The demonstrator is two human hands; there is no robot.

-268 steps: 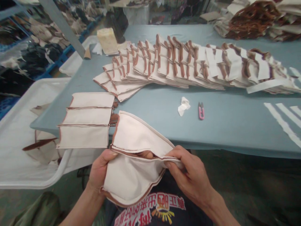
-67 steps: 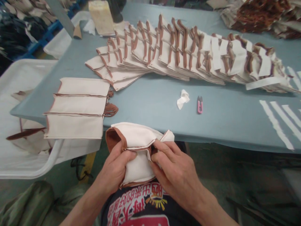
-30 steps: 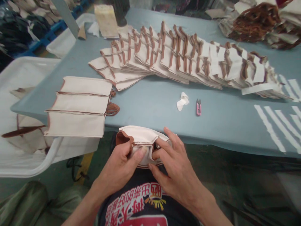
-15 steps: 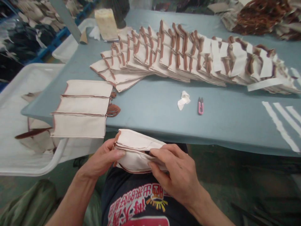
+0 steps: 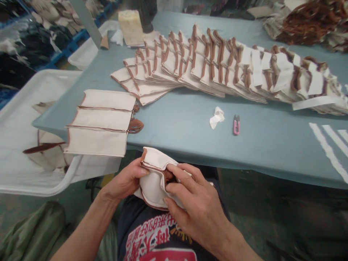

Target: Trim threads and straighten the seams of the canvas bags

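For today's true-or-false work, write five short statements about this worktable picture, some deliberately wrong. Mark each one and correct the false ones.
1. The left hand and right hand are both on the same cream pouch. True.
2. The pink snips are in the right hand. False: they lie on the table.
3. In the picture, the white scrap lies left of the snips. True.
4. The long row of sewn pieces lies on the floor. False: it lies on the table.
5. The white tub has cloth in it. True.
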